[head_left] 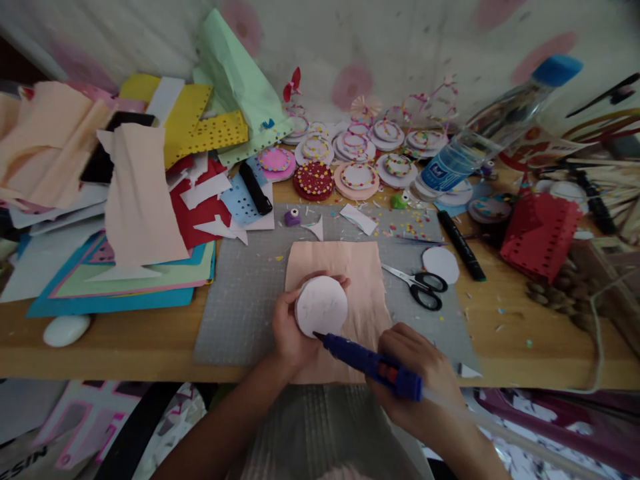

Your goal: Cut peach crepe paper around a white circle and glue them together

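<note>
My left hand (291, 333) is wrapped round the edge of a white paper disc (323, 303), its round face turned up. In my right hand (415, 363) is a blue glue gun (367, 360) with a dark nozzle. The nozzle tip is at the disc's lower edge; I cannot tell whether it touches. Beneath the hands lies a peach crepe paper sheet (363, 293) on a grey cutting mat (240, 287). Just right of the sheet are scissors (425, 291) with black handles and another white paper circle (441, 265).
Decorated paper discs (357, 180) stand along the back, with a plastic water bottle (465, 153) leaning among them. Coloured paper (145, 200) is piled at left. A black marker (461, 247) and a red paper box (540, 233) lie right. A white oval object (67, 330) sits front left.
</note>
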Demonstrator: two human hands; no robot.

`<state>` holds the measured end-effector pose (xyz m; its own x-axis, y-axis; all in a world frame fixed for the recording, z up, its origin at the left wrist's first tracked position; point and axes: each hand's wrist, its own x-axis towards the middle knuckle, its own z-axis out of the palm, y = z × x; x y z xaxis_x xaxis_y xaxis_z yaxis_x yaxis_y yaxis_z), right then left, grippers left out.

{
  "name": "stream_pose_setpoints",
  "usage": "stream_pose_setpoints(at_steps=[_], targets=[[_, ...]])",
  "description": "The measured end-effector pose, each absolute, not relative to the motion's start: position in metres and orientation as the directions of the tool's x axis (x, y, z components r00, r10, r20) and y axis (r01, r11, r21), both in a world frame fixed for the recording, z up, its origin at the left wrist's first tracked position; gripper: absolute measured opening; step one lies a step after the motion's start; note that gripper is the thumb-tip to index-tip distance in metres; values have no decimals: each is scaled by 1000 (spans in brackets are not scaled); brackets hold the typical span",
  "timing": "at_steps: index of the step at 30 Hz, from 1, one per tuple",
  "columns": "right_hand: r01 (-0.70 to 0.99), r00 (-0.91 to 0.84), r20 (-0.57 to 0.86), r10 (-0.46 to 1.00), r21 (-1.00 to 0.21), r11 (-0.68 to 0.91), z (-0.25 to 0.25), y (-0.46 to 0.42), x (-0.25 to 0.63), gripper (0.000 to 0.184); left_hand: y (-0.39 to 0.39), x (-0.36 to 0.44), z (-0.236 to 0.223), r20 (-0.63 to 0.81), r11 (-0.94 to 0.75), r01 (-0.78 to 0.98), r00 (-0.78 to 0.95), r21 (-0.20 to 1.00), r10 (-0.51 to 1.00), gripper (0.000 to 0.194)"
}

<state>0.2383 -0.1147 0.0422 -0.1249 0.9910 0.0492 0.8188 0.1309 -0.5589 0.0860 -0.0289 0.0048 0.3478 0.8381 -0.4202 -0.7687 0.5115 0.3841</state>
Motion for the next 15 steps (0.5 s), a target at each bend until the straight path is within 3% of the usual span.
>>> stream_pose_setpoints(at_steps=[5,15], targets=[[823,-66,47,997,-562,81,38,-116,240,25,-28,86,5,-432,522,-763,353,382,830,44],[831,-113,52,992,-542,123,41,-115,241,26,-28,86,4,-423,517,-774,356,366,833,43]])
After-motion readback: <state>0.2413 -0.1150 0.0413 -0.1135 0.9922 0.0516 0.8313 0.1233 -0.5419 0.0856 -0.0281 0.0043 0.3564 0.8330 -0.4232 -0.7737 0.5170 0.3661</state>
